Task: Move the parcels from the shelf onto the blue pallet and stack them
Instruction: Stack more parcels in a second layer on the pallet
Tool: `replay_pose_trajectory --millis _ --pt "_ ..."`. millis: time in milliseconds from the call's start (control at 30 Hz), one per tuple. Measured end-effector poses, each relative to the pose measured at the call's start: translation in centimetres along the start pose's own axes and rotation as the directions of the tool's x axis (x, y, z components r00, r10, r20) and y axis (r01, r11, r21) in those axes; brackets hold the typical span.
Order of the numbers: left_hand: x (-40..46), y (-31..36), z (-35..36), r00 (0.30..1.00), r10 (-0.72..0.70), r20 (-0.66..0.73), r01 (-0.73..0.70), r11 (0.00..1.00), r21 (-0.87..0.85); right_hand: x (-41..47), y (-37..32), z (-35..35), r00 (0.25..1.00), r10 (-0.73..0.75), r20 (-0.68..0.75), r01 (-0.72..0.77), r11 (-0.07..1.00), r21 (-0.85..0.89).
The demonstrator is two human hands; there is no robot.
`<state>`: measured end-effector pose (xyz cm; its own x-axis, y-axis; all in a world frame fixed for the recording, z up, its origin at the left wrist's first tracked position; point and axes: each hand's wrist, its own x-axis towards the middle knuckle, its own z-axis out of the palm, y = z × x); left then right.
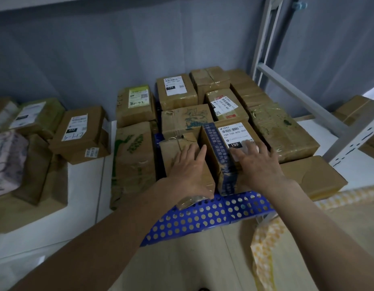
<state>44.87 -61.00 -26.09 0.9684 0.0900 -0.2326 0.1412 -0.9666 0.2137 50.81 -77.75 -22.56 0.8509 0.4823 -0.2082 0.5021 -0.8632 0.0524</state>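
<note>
Parcels are covering the blue pallet (pixel 205 217), packed side by side in rows reaching back to the grey wall (pixel 119 49). Both hands are lying on the 2 parcels nearest the pallet's perforated front edge. The left hand (pixel 190 166) is lying flat with fingers straight on a plain brown box (pixel 171 152), its grip open and not curling round anything. The right hand (pixel 257 162) is lying with fingers spread on the box marked 150 (pixel 228 139), which is touching the brown box's right side and carrying dark blue printed tape; this grip is also open, fingertips covering part of the white label. Behind these 2 boxes, more taped parcels are filling the pallet. Left of the pallet, other boxes (pixel 79 133) are sitting on the white floor. Right of the pallet, a white shelf frame (pixel 308 101) is standing, with a yellow checked strip (pixel 263 244) trailing beside the front corner.
</note>
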Motion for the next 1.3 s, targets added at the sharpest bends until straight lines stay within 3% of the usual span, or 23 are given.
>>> replay_pose_trajectory --millis 100,200,267,600,867,1000,1300 --pt "-0.7 -0.5 -0.2 1.0 -0.015 -0.009 0.016 0.995 0.098 -0.6 -2.0 -1.1 0.986 -0.153 -0.063 0.155 0.987 0.028" --pt "-1.5 -1.4 -0.8 0.998 -0.07 0.004 0.069 0.995 0.065 -0.8 -5.2 -1.2 0.943 -0.326 -0.065 0.33 0.941 0.073" --pt "-2.2 -2.3 -1.5 0.994 -0.107 0.007 0.107 0.992 0.071 -0.4 -6.9 -0.3 0.928 -0.37 -0.039 0.372 0.924 0.094" --pt "-6.5 -8.7 -2.4 0.89 -0.408 0.203 0.409 0.912 0.041 1.5 -9.3 0.5 0.932 -0.359 0.051 0.356 0.933 0.055" --pt "-6.6 -8.0 -1.9 0.902 -0.409 0.138 0.408 0.912 0.039 1.6 -10.1 0.6 0.943 -0.33 0.05 0.33 0.944 0.003" --pt "-7.0 -8.9 -1.7 0.914 -0.383 0.132 0.38 0.924 0.054 1.6 -10.4 -0.2 0.942 -0.314 0.121 0.316 0.949 0.008" --pt "-10.0 -12.4 -2.8 0.912 -0.407 0.054 0.397 0.908 0.136 0.5 -15.6 -3.3 0.873 -0.475 0.113 0.463 0.879 0.116"
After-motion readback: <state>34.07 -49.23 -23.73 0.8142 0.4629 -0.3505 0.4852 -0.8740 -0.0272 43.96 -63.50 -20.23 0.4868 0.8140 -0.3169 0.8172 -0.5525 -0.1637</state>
